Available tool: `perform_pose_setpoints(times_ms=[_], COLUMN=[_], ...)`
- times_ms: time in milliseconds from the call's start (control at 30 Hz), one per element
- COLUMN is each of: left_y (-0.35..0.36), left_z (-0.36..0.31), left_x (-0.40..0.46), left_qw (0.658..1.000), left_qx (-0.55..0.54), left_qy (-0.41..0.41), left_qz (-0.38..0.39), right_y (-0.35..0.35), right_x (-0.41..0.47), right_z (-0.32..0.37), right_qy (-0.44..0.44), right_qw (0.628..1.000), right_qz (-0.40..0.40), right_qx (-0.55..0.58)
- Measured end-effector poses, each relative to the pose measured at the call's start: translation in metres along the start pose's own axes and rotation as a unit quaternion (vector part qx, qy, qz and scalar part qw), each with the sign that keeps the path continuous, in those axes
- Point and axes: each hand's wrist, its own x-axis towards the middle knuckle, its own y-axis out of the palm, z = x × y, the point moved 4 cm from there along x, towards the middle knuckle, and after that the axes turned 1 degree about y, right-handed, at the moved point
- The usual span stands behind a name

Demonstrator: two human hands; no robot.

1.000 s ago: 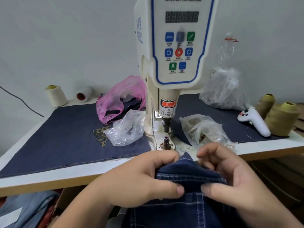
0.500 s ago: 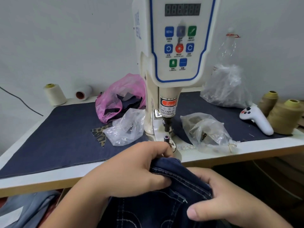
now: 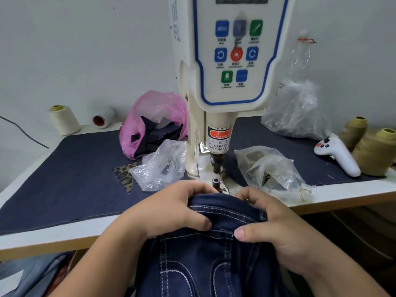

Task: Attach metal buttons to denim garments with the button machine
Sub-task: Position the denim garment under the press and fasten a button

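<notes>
A dark blue denim garment (image 3: 214, 254) with white stitching lies bunched at the table's front edge, its waistband raised toward the machine. My left hand (image 3: 171, 209) grips the waistband from the left, thumb on top of the seam. My right hand (image 3: 270, 221) grips it from the right, thumb pressed on the stitching. The white button machine (image 3: 231, 61) stands right behind, its punch (image 3: 216, 162) above the small lower die (image 3: 215, 181), which sits just beyond my fingertips. No loose button is visible.
A dark denim mat (image 3: 64, 179) covers the table. Left of the machine lie a pink bag (image 3: 154, 116) and a clear bag (image 3: 160, 166); to the right are clear bags (image 3: 270, 168), a white controller (image 3: 336, 155) and tan thread cones (image 3: 375, 153). Cream spools (image 3: 63, 120) stand at back left.
My right hand has come up from under the fabric to grip the waistband's right side. Both hands lifted the waistband nearer the lower die.
</notes>
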Motion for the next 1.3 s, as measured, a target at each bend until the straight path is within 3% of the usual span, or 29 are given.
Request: perform_pose_setpoints(times_ms=[167,333,467,667,800,900,1000,1167,1300], left_y=[0.009,0.013,0.01,-0.006,-0.011,-0.011,-0.012,-0.021,-0.025], left_z=[0.014,0.028,0.039,0.038,0.039,0.04,0.041,0.038,0.044], left_x=[0.006,0.014,0.02,0.036,0.053,0.061,0.067,0.075,0.078], left_qw=[0.995,0.961,0.943,0.941,0.935,0.923,0.93,0.954,0.969], left_qx=[-0.085,-0.275,-0.322,-0.305,-0.3,-0.342,-0.349,-0.268,-0.119], left_qy=[0.001,0.003,-0.013,-0.026,-0.081,-0.103,-0.071,-0.024,-0.008], left_qz=[0.061,-0.004,-0.078,-0.143,-0.174,-0.141,-0.094,-0.135,-0.216], right_y=[-0.008,-0.017,-0.019,-0.024,-0.036,-0.04,-0.044,-0.053,-0.055], right_x=[0.015,0.042,0.057,0.068,0.071,0.076,0.082,0.092,0.1], right_z=[0.014,0.013,0.004,0.005,0.005,0.004,0.004,0.001,-0.003], right_qy=[-0.044,-0.046,-0.018,0.008,-0.009,-0.028,-0.048,-0.063,-0.061], right_qw=[0.997,0.991,0.99,0.994,0.985,0.98,0.972,0.963,0.964], right_qz=[-0.046,-0.102,-0.106,-0.097,-0.149,-0.182,-0.216,-0.258,-0.233], right_qx=[-0.032,-0.071,-0.092,-0.051,-0.088,-0.082,-0.074,-0.034,-0.114])
